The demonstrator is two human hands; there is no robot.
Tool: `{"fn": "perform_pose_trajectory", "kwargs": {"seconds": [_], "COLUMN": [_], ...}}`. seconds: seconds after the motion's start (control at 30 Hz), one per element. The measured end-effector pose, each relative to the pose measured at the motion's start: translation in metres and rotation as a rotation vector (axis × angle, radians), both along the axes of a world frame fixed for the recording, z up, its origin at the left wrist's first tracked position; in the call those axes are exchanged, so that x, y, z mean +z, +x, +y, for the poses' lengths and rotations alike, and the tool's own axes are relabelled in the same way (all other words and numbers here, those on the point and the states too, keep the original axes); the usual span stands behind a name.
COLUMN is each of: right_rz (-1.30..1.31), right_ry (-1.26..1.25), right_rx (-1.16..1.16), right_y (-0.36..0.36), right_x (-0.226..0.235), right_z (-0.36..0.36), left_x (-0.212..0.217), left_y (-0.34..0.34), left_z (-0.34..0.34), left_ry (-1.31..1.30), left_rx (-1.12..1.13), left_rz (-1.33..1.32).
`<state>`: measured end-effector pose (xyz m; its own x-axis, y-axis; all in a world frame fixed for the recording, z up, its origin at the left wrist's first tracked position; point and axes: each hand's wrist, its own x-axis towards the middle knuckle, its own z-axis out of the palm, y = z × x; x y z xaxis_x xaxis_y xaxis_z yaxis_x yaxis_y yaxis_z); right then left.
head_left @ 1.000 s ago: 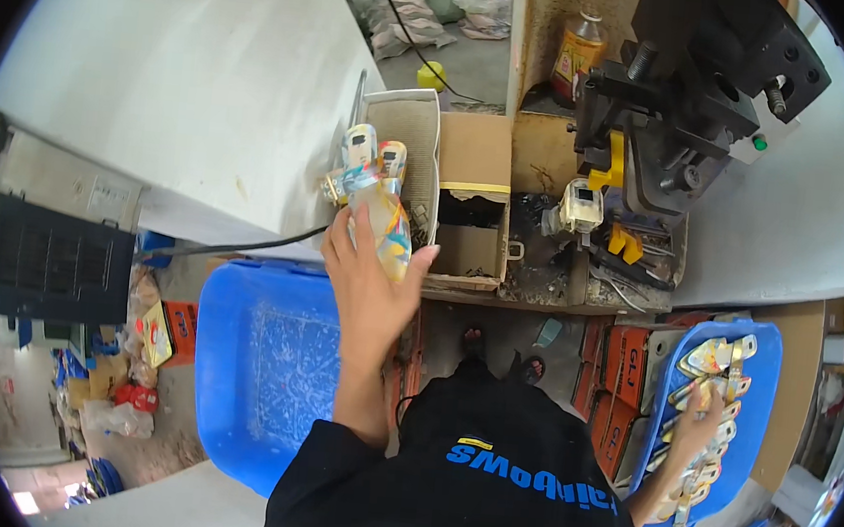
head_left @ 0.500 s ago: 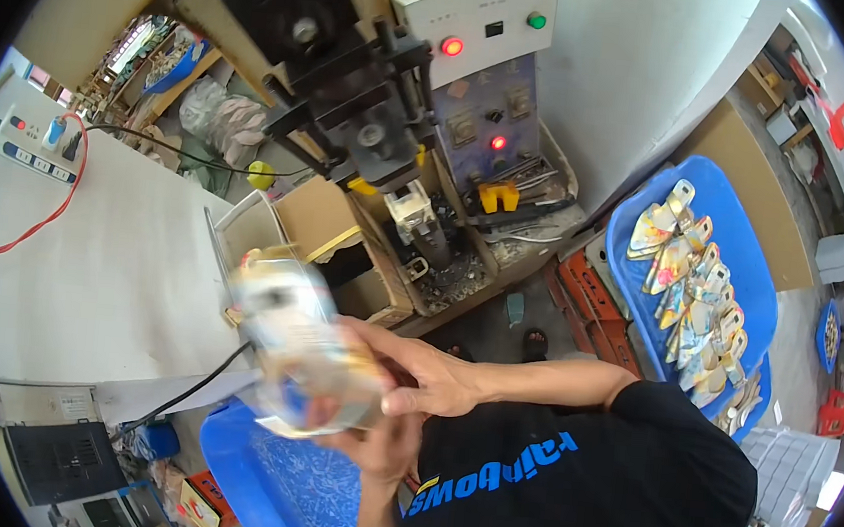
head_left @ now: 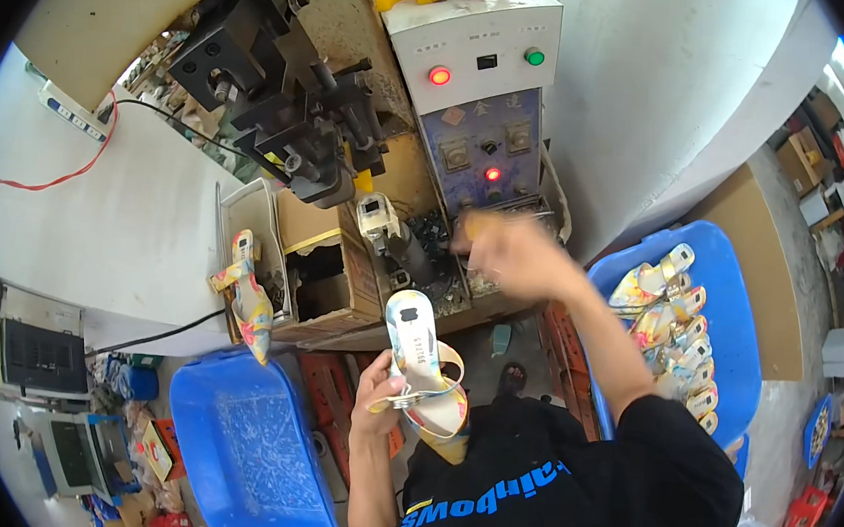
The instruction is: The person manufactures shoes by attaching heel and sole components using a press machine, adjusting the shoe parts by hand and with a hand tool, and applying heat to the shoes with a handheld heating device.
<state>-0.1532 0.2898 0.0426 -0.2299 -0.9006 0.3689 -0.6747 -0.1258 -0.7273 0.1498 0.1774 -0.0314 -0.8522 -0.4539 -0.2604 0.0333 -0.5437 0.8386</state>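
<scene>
My left hand is closed on a pointed-toe strappy sandal, yellow and floral with a pale insole; its heel end points up toward the machine. My right hand is smeared by motion over the tool tray below the control panel. Something yellowish shows at its fingers, too blurred to name. Just beyond the held sandal stands the black press machine, its lower post topped by a pale metal piece. More floral footwear rests at the rim of a white bin, left of my left hand.
A blue tub at right holds several similar sandals. Another blue tub is at lower left. A cardboard box adjoins the press. The control box shows lit red buttons. A white table and red cable lie left.
Both hands were together on blurred footwear at left. Now my left hand alone holds a sandal nearer my body, and my right hand has moved right to the tool tray. The view has shifted.
</scene>
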Motion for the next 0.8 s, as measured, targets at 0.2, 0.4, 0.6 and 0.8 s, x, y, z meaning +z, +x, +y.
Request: {"fn": "perform_pose_trajectory", "kwargs": {"seconds": [0.2, 0.4, 0.6, 0.8], "right_rz": [0.492, 0.562, 0.579, 0.314], "right_ry": [0.015, 0.009, 0.077, -0.157], "right_rx": [-0.802, -0.907, -1.057, -0.917], "right_y": [-0.150, -0.142, -0.149, -0.172], "right_x": [-0.027, -0.042, -0.024, -0.034], "right_z": [-0.081, -0.107, -0.123, -0.124], "left_x": [0.026, 0.029, 0.021, 0.043], "left_y": [0.005, 0.012, 0.011, -0.004], "left_z": [0.020, 0.010, -0.012, -0.018], "left_ry": [0.259, 0.074, 0.083, 0.029], "left_rx": [0.041, 0.107, 0.106, 0.060], "left_rz": [0.165, 0.120, 0.008, 0.006]}}
